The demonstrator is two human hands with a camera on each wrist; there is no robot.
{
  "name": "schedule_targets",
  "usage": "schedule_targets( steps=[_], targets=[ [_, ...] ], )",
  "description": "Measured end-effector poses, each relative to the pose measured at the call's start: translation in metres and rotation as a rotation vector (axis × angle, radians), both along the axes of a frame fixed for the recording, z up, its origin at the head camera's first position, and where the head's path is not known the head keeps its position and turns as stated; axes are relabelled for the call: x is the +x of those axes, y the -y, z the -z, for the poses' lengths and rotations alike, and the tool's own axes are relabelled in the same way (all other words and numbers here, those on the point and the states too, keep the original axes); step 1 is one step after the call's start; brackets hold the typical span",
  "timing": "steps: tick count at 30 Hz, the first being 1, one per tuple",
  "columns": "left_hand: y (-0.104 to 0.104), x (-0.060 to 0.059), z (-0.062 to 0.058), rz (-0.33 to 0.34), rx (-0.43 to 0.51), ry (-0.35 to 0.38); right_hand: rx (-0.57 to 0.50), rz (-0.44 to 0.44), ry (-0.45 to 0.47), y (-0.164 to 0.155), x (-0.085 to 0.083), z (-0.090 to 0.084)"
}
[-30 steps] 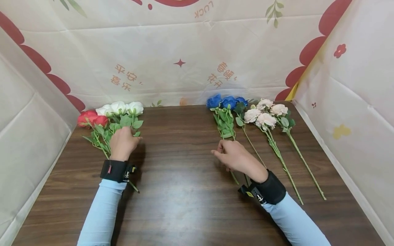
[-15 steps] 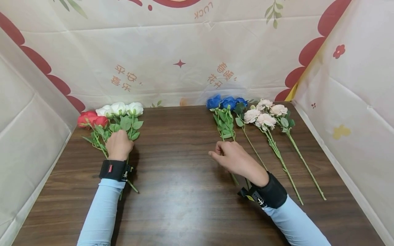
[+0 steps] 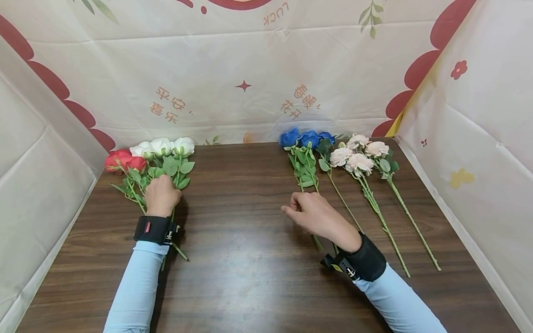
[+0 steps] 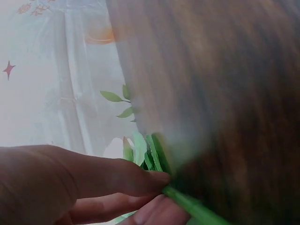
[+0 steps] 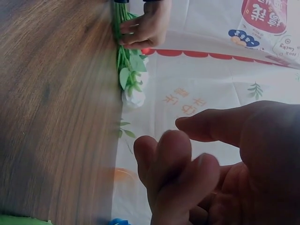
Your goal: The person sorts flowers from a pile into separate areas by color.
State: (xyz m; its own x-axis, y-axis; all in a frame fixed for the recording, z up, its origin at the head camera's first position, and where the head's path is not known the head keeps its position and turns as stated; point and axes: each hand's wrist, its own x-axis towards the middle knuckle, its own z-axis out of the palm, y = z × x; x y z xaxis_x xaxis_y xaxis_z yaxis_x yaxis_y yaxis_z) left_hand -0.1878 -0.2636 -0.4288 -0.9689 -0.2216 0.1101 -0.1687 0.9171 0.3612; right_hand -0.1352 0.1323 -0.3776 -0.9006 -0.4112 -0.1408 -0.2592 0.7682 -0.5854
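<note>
Dark wood table [image 3: 250, 277]: red/white roses [image 3: 145, 159] far left; blue roses [image 3: 306, 152], pink roses [image 3: 362, 159] far right.

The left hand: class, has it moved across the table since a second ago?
Yes. The left hand has slid leftward, off the white-rose leaves it covered, and now grips the green stems.

White roses [image 3: 166, 147] and blue roses [image 3: 306, 138] lie flat on the table.

Red roses [image 3: 120, 161], white roses [image 3: 164, 146], blue roses [image 3: 306, 138] and pale pink roses [image 3: 358, 155] lie on dark wood-grain table [image 3: 250, 268].
</note>
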Motion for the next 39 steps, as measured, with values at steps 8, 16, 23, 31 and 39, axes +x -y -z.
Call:
schedule_targets(
  steps=[8, 16, 23, 31, 39],
  targets=[
    [-0.003, 0.001, -0.006, 0.041, 0.039, -0.059, 0.008, -0.008, -0.019, 0.002, -0.001, 0.004],
    [-0.013, 0.007, -0.024, 0.062, 0.095, -0.132, 0.015, -0.01, -0.027, 0.003, -0.002, 0.007],
    [-0.03, 0.019, -0.053, 0.079, 0.174, -0.243, 0.015, -0.009, -0.033, 0.004, -0.002, 0.008],
    [-0.048, 0.034, -0.078, 0.087, 0.256, -0.492, 0.014, -0.004, -0.023, 0.004, -0.002, 0.01],
    [-0.055, 0.043, -0.087, 0.087, 0.295, -0.535, 0.025, -0.005, -0.015, 0.005, -0.002, 0.011]
  ],
)
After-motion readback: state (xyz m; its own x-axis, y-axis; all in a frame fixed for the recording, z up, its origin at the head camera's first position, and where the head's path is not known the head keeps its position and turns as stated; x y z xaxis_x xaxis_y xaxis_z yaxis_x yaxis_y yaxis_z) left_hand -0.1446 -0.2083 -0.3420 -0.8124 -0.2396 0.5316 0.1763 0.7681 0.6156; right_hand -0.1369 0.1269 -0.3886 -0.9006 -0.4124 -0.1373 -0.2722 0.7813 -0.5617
